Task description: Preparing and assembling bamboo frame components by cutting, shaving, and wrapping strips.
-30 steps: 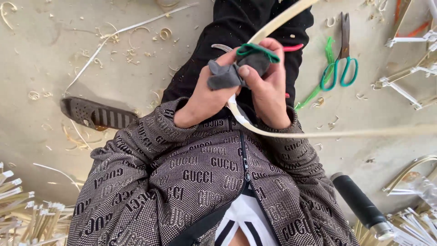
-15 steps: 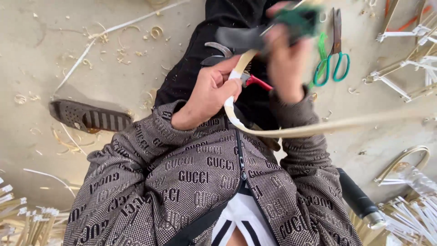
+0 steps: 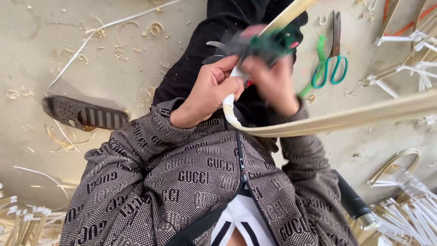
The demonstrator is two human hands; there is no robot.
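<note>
A seated person's left hand [image 3: 207, 91] pinches a pale bamboo strip [image 3: 346, 119] between thumb and fingers, just above the lap. The strip bends there and runs off the right edge. The right hand [image 3: 271, 79] is blurred; it is closed around a green-handled tool [image 3: 273, 42], though I cannot tell how. Green scissors [image 3: 331, 64] lie near on bare floor; a sandal [image 3: 84, 114] lies left among shavings.

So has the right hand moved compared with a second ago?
Yes. The right hand, blurred with motion, has gone up and outward toward the green-handled scissors on the floor; it sat close against the left hand before.
</note>
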